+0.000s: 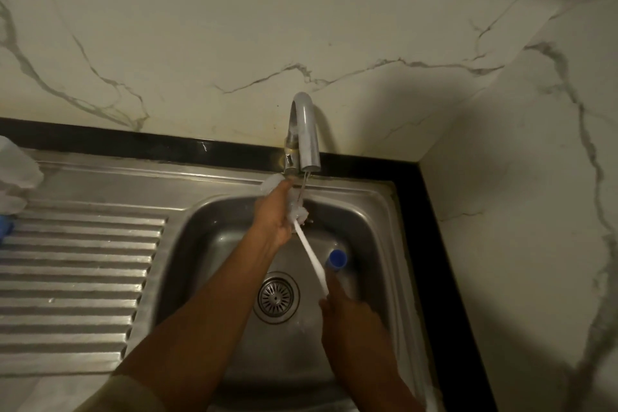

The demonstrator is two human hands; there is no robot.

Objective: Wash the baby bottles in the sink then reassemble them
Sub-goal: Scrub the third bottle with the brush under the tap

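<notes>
A home kitchen: steel sink point(374, 211) with ribbed drainboard point(77, 264), tap point(306, 130), marble-look wall point(234, 27)

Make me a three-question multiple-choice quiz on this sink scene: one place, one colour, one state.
1. Where is the blue cap? A in the sink B on a shelf C on the floor
2. The brush handle's colour? A red B white C green
3. The right hand: A grips the brush handle B lies flat, empty C holds a sponge
Answers: 1 A, it sits right of the drain strainer; 2 B, white against the steel; 3 A, fingers curl round the handle's lower end.
</notes>
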